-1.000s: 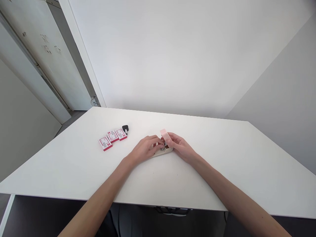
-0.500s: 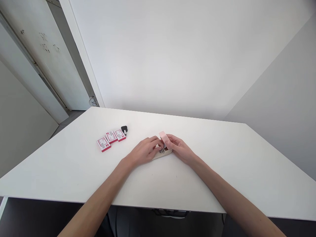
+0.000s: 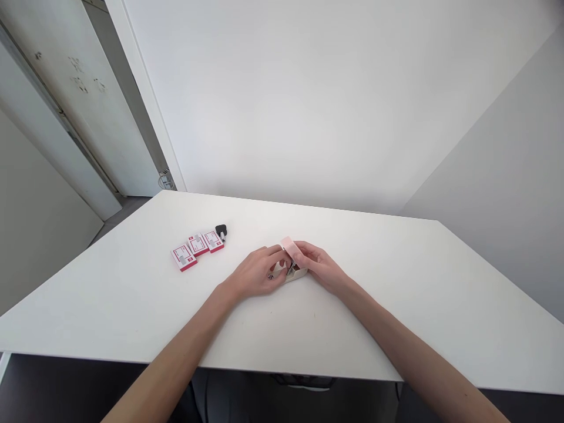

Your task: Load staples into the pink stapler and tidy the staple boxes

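Observation:
A stapler with a pink top arm and a cream base point(image 3: 298, 275) lies on the white table, its arm lifted away from the base. My right hand point(image 3: 321, 264) is closed around the pink arm at the hinge end, with the thumb on its side. Curled fingers and thumb of my left hand point(image 3: 259, 271) pinch at the metal part between arm and base. The fingers partly hide that metal part, and I cannot see whether a staple strip is there. A little silver metal shows under the left palm.
To the left on the table point(image 3: 374, 329) lie three small white and red boxes point(image 3: 198, 244) in a row. Beside the farthest one is a small black object point(image 3: 221, 230) with a pale end. A white wall point(image 3: 282, 106) stands behind the table.
My left thumb and fingers have shifted slightly along the stapler, uncovering a bit of metal under the palm. The pink arm has moved slightly left; my right hand keeps its hold.

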The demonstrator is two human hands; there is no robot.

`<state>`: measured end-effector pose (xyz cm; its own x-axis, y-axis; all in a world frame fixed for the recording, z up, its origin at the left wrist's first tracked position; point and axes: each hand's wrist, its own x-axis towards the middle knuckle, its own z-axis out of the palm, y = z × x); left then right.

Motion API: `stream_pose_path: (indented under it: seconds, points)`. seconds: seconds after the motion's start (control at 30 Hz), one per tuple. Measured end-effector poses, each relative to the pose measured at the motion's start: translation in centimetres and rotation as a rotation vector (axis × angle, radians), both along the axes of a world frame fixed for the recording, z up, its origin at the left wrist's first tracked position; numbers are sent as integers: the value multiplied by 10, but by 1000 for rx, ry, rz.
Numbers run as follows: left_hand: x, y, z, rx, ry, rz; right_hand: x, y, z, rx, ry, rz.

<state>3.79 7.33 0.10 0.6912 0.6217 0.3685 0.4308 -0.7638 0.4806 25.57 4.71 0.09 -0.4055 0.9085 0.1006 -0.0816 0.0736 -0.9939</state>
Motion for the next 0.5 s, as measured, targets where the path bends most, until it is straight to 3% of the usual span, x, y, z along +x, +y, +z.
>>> stream_pose_path:
  seconds: [0.5]
  points:
    - [-1,-2,1,-84,-72,30,0,-1,1,-24,48,11]
